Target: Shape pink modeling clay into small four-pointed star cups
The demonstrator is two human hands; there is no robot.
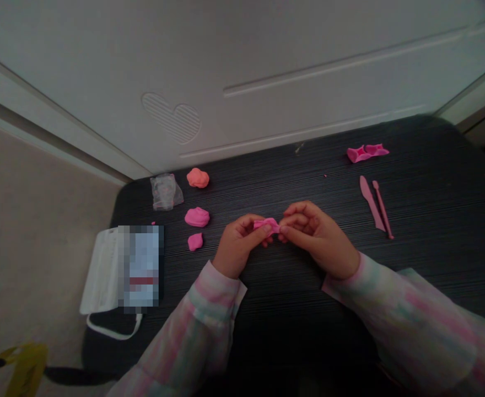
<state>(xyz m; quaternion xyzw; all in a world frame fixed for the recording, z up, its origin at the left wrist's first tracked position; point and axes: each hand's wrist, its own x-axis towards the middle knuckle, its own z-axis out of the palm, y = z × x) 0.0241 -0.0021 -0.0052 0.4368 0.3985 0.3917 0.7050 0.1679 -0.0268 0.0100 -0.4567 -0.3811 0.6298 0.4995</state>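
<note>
Between both hands, above the middle of the dark table, is a small pink piece of modelling clay [266, 223]. My left hand [238, 242] grips it between thumb and fingers. The thumb and fingertips of my right hand [321, 234] pinch its right end, while the other fingers curl. To the left on the table lie an orange clay lump [198, 178], a larger pink clay lump [197, 217] and a smaller pink clay lump [195, 241]. Shaped pink clay pieces [366, 153] sit at the far right, behind a pink plastic knife [371, 201] and a thin pink modelling tool [382, 209].
The dark wood-grain table [275, 292] stands against a white panel [267, 66] with a heart relief. A crumpled clear plastic bag [166, 191] lies at the back left. Nearer are a white, mask-like item [101, 270], a pixelated phone-like device [143, 267] and a white cable [114, 333].
</note>
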